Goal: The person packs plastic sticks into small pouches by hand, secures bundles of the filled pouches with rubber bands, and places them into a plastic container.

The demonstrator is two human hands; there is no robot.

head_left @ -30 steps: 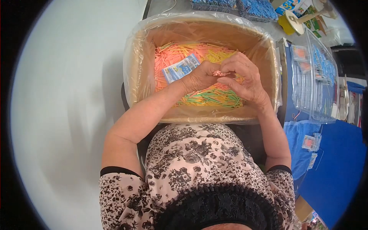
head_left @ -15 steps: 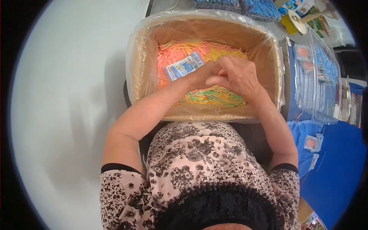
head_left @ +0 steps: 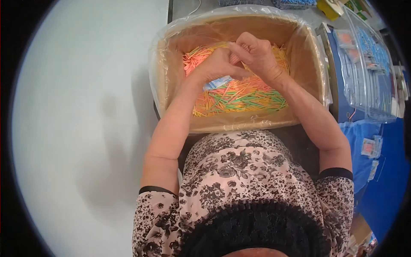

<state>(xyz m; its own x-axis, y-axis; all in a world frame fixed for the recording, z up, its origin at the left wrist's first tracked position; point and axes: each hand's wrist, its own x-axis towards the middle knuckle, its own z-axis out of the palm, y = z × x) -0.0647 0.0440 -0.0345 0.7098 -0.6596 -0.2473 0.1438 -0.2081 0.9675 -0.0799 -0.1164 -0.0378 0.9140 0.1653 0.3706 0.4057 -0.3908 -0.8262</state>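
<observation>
A plastic-lined cardboard box (head_left: 171, 92) holds many thin sticks (head_left: 239, 97) in pink, yellow, orange and green. Over it my left hand (head_left: 220, 65) is curled round a bundle of pink sticks (head_left: 235, 59), with its thumb and fingers partly hidden. My right hand (head_left: 259, 53) meets it from the right, fingers bent against the top of the same bundle. Beneath my left hand a blue and white printed packet (head_left: 217, 83) lies on the sticks, mostly covered.
To the right stands a clear plastic bin (head_left: 370, 81) with small blue-printed packets. A blue cloth (head_left: 357, 135) lies below it, with small packs (head_left: 371, 147) on it. Trays of blue items (head_left: 294, 3) are at the top edge.
Both hands have moved up and slightly left within the box, and my left hand now covers most of the printed packet. The whole view has shifted, with the box further right.
</observation>
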